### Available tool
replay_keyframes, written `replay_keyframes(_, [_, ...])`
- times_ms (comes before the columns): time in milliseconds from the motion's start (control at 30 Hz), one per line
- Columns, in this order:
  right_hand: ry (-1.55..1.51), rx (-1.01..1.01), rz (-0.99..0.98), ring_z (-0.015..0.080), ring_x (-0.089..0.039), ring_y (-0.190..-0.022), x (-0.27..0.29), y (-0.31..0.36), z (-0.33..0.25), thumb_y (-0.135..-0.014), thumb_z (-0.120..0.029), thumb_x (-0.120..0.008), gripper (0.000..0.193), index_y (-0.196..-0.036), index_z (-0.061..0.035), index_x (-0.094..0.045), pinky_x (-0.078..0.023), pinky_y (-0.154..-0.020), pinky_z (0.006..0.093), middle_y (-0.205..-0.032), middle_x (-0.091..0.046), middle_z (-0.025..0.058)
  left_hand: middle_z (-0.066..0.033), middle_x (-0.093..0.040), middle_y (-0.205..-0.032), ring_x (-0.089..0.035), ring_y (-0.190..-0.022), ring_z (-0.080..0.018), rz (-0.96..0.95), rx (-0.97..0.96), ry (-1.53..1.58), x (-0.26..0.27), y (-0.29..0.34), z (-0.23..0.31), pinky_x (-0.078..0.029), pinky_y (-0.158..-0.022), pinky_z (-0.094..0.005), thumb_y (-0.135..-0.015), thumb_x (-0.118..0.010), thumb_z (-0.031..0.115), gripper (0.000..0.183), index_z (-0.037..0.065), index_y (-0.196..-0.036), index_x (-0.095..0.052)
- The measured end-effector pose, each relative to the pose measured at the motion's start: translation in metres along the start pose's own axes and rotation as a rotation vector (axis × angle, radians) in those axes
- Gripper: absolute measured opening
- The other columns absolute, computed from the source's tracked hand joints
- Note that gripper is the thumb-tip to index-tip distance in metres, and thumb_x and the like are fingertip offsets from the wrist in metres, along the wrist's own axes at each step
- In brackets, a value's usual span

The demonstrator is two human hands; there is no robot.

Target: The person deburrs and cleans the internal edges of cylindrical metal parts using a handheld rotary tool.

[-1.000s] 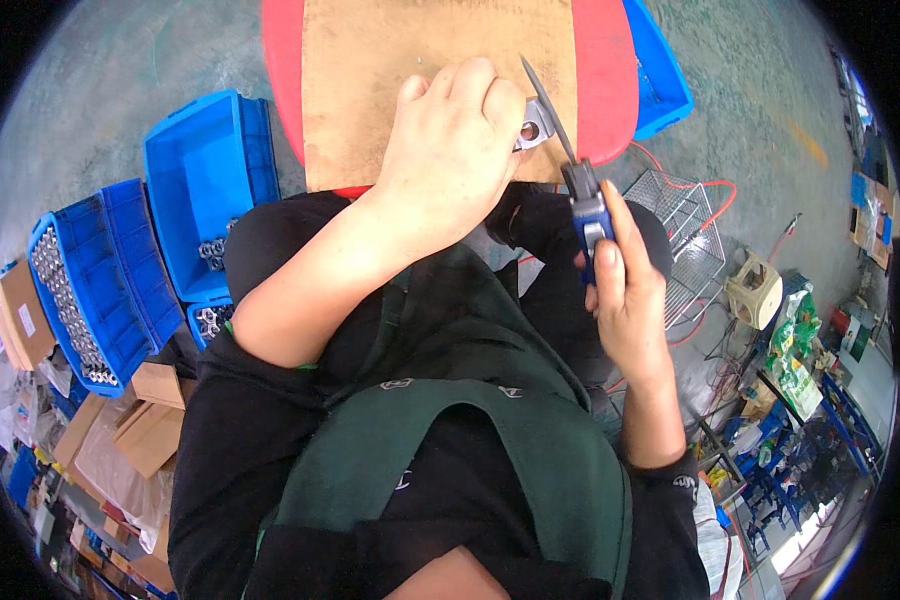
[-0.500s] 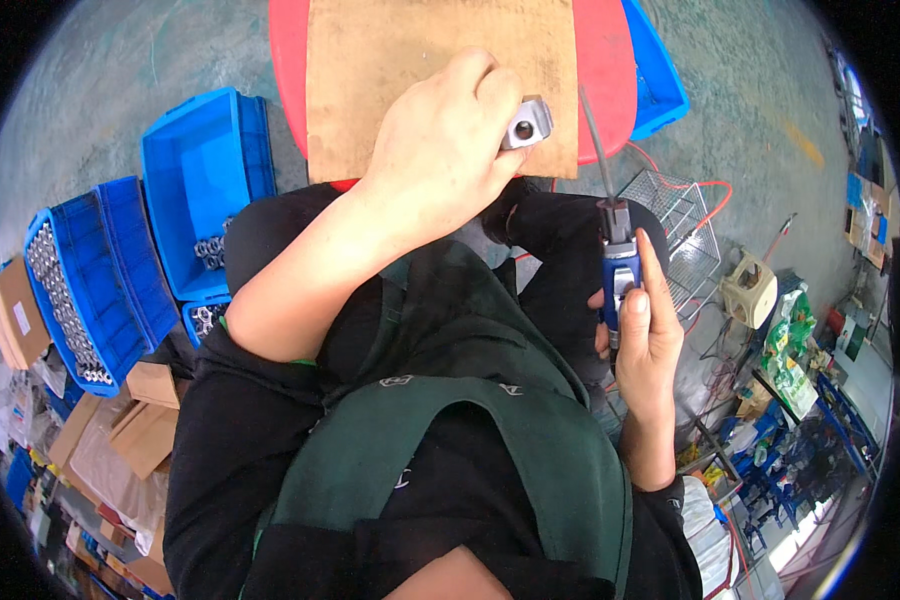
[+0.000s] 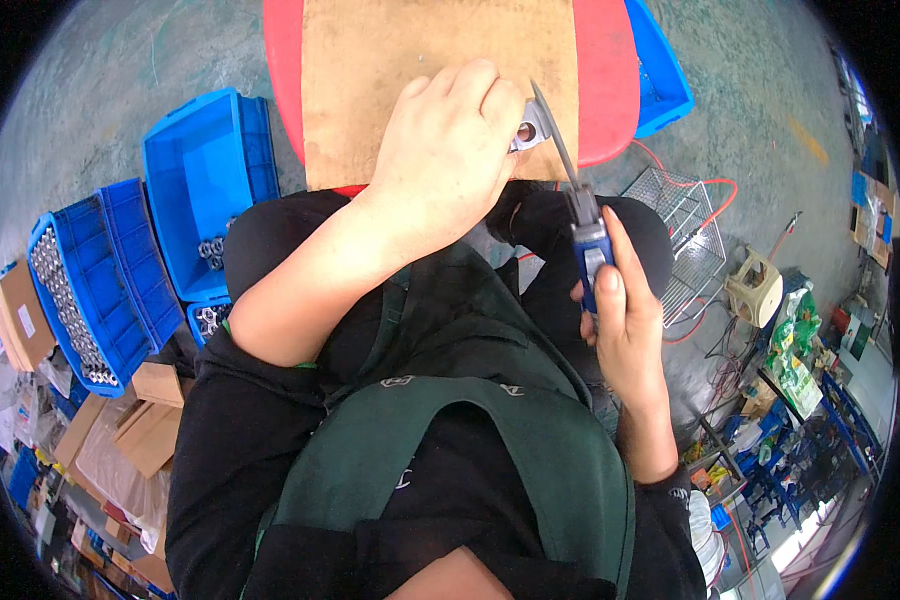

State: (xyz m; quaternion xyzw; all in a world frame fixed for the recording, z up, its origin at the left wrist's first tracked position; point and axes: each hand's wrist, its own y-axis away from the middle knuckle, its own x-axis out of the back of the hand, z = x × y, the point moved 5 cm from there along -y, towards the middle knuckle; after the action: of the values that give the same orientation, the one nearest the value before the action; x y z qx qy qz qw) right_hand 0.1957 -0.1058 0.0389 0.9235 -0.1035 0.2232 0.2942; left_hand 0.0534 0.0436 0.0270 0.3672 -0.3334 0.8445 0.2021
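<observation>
My left hand [image 3: 445,150] is closed around a small grey metal part with a round hole [image 3: 526,133]; most of the part is hidden by the fingers. It is held over the near edge of a cardboard sheet [image 3: 370,60], which covers a red seat [image 3: 607,90]. In my right hand [image 3: 625,325] is a blue hand-held power file [image 3: 592,255], gripped by its body with the thumb along it. Its long thin blade [image 3: 558,130] slants up and left, passing right beside the metal part's right end. Whether they touch I cannot tell.
To the left stand blue bins [image 3: 195,170], some with several shiny metal parts [image 3: 70,310]. Another blue bin [image 3: 660,70] is behind the seat. On the right are a wire basket [image 3: 675,235], a red hose [image 3: 715,182] and a small cream stool [image 3: 753,287]. Cardboard boxes [image 3: 150,435] lie lower left.
My right hand has moved left and slightly up, bringing the file's blade from beside the seat edge to the metal part. My left hand has turned slightly, still holding the part.
</observation>
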Motion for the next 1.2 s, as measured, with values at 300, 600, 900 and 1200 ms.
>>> replay_keyframes(300, [-0.007, -0.003, -0.025, 0.0033, -0.044, -0.053, -0.001, 0.005, 0.008, -0.101, -0.031, -0.04, 0.046, -0.143, -0.0146, -0.037, -0.038, -0.047, 0.0178, -0.074, -0.055, 0.0005, -0.0136, -0.049, -0.089, -0.053, -0.085, -0.0326, -0.013, 0.017, -0.025, -0.001, 0.002, -0.002, -0.04, -0.072, -0.0423, -0.068, -0.072, 0.012, 0.03, 0.003, -0.088, -0.051])
replay_keyframes(600, [0.043, 0.078, -0.016, 0.0032, -0.044, -0.053, -0.004, -0.013, 0.002, -0.101, -0.026, -0.04, 0.044, -0.143, -0.0134, -0.037, -0.038, -0.047, 0.0182, -0.074, -0.054, 0.0005, -0.0133, -0.049, -0.088, -0.052, -0.084, -0.033, -0.012, -0.014, -0.02, 0.0, 0.002, -0.001, -0.039, -0.071, -0.0424, -0.067, -0.071, 0.011, 0.03, 0.003, -0.087, -0.051])
replay_keyframes(900, [0.01, -0.002, -0.008, 0.0049, -0.044, -0.054, -0.001, 0.012, 0.012, -0.098, -0.015, -0.04, 0.045, -0.142, -0.0124, -0.038, -0.04, -0.051, 0.0212, -0.074, -0.054, 0.0012, -0.0128, -0.049, -0.087, -0.052, -0.083, -0.0318, -0.017, 0.013, -0.013, -0.001, 0.002, -0.001, -0.039, -0.07, -0.0419, -0.067, -0.071, 0.011, 0.028, 0.003, -0.086, -0.051])
replay_keyframes(1200, [0.157, 0.182, 0.022, 0.0037, -0.044, -0.052, -0.003, -0.017, 0.004, -0.101, -0.027, -0.04, 0.045, -0.143, -0.0142, -0.036, -0.038, -0.046, 0.0184, -0.075, -0.055, 0.0012, -0.014, -0.049, -0.089, -0.052, -0.085, -0.0337, 0.01, -0.003, -0.007, -0.001, 0.002, -0.002, -0.04, -0.073, -0.0424, -0.067, -0.069, 0.008, 0.028, 0.002, -0.087, -0.05])
